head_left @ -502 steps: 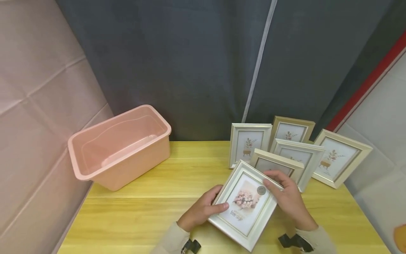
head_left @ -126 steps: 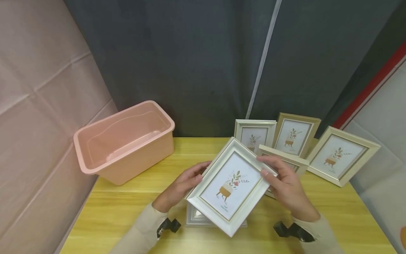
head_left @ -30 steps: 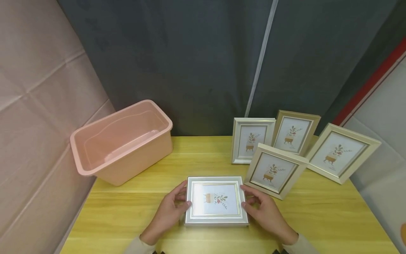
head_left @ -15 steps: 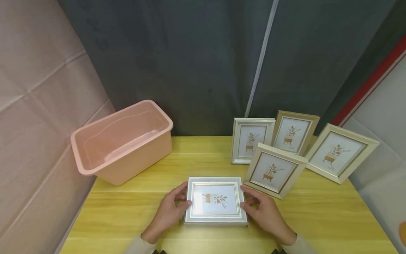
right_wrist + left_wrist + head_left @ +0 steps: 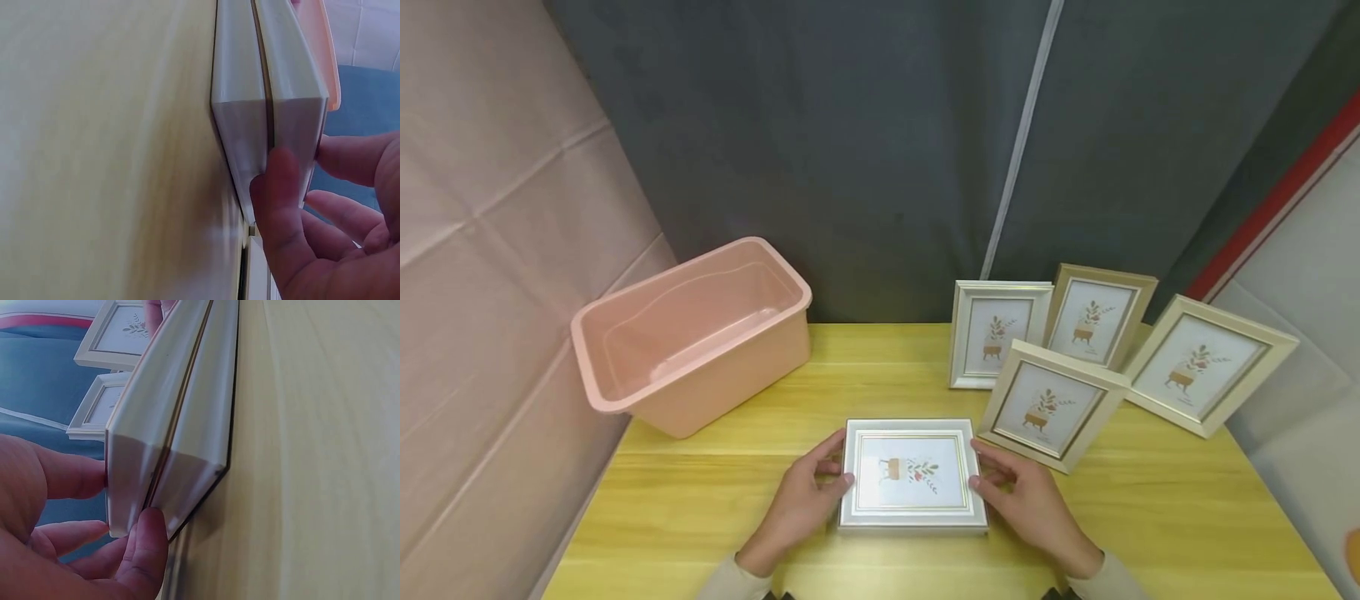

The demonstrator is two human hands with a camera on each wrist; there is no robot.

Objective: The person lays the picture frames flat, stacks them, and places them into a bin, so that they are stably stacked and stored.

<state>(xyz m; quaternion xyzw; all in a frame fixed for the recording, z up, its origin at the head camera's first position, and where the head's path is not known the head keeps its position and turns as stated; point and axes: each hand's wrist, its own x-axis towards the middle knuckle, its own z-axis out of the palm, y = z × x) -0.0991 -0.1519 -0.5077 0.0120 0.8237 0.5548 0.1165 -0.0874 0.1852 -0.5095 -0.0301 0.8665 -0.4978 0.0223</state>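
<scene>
Two white picture frames lie stacked face up near the front edge of the wooden worktop [image 5: 715, 492], the top frame [image 5: 912, 473] squared over the lower frame [image 5: 199, 431] so that from above they read as one. The left hand [image 5: 801, 500] has its grip curled round the left short end, thumb and fingers pinching both frames together; the right hand [image 5: 1026, 504] does the same at the right end, its thumb [image 5: 284, 206] laid across the seam between the two.

I would judge the stack light but awkward: the mouldings look like smooth painted plastic or wood with a thin gilt line, rigid and hard-edged, and one could slide off the other if the pair is tilted. The glazed fronts, showing a potted plant print, are likely the fragile part, so the short ends, where the hands already sit, seem the sound place to hold, pressing inward and keeping the pile level.

Behind and to the right four more frames stand upright: a white one [image 5: 996, 333], a tan one [image 5: 1097, 317], a cream one [image 5: 1051, 406] in front of them and a larger cream one [image 5: 1206, 364] leaning furthest right. A glossy pink plastic bin [image 5: 692, 337] with rounded corners sits at the back left, well apart from the stack
</scene>
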